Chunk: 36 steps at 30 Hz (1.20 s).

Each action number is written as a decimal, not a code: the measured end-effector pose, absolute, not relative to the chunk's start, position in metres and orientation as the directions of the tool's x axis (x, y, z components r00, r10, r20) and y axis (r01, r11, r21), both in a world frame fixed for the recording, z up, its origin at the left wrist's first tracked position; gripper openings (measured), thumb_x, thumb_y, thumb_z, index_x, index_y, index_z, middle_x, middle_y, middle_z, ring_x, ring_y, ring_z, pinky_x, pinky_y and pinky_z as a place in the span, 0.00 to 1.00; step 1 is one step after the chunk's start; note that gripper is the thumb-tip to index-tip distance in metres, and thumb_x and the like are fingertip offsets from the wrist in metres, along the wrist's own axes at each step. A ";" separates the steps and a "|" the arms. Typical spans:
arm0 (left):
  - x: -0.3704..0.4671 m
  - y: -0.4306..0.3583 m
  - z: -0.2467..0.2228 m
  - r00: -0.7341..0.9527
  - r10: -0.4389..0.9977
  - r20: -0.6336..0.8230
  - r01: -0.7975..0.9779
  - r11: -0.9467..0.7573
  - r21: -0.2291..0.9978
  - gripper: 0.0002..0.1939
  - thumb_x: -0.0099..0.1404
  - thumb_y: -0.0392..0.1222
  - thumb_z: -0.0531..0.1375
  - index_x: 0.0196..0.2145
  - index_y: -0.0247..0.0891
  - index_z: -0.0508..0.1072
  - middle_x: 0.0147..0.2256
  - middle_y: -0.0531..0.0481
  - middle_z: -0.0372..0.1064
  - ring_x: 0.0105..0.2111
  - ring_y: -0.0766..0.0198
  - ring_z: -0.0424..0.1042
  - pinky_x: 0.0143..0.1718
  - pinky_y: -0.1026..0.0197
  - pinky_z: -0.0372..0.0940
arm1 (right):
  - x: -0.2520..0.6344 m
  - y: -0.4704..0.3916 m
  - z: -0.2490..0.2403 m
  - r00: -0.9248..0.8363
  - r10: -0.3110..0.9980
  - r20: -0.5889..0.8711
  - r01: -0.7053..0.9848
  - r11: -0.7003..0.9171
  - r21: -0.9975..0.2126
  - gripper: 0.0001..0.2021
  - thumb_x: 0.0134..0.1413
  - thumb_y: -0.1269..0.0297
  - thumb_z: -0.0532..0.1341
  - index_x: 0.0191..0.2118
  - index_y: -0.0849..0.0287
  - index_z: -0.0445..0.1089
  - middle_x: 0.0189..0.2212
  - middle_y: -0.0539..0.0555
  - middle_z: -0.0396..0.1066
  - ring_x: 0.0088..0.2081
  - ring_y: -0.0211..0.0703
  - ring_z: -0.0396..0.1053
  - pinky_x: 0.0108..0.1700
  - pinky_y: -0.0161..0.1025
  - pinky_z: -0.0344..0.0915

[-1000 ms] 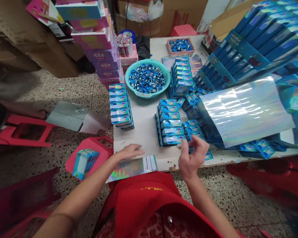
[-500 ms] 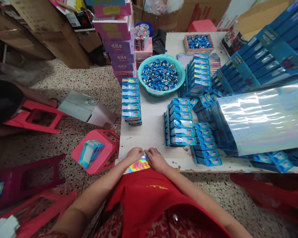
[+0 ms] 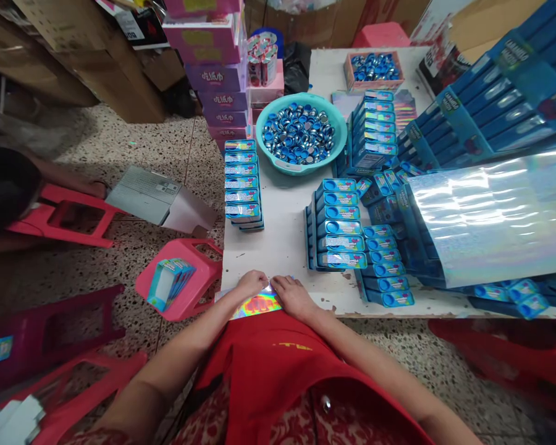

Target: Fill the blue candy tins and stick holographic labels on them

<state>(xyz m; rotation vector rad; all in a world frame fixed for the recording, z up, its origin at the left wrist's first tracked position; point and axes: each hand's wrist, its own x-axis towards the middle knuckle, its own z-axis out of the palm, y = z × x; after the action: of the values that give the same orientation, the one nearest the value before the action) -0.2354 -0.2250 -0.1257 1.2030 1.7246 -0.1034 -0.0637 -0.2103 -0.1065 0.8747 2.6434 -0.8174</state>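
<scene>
A shiny holographic sticker sheet (image 3: 258, 305) lies at the table's front edge, close against the red apron. My left hand (image 3: 251, 284) is at its far edge, thumb and fingertips pinched together on the sheet; whatever small piece may be between them is too small to see. Flat on the sheet's right end rests my right hand (image 3: 294, 296), its fingers stretched out and the tips close to my left fingertips. Right of my hands stands a display tray (image 3: 311, 244) of blue boxes (image 3: 340, 259) with shiny strips on several of them.
Another row of blue boxes (image 3: 241, 213) stands at the table's left edge. A turquoise basin (image 3: 301, 168) of small round tins is behind. More blue boxes and a large holographic sheet (image 3: 495, 216) fill the right. A pink stool (image 3: 204, 281) stands left, near another person's arm (image 3: 81, 182).
My view has shifted slightly. Both hands stay at the sheet's edge with almost the same hold; my left fingers have moved only a little.
</scene>
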 end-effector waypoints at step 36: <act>-0.201 -0.205 -0.018 0.215 0.935 -0.283 -0.016 0.294 0.956 0.26 0.56 0.55 0.58 0.47 0.36 0.66 0.42 0.43 0.70 0.41 0.59 0.69 0.38 0.62 0.64 | -0.014 -0.178 0.044 -0.288 0.953 -0.094 0.445 0.047 -0.894 0.08 0.54 0.60 0.58 0.29 0.58 0.68 0.25 0.48 0.69 0.28 0.36 0.65 0.32 0.33 0.61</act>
<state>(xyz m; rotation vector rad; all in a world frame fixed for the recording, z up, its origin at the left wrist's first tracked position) -0.2011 -0.2053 -0.0185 1.0519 1.1456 0.8640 -0.0142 -0.1781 0.0437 2.0343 2.5789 -1.7365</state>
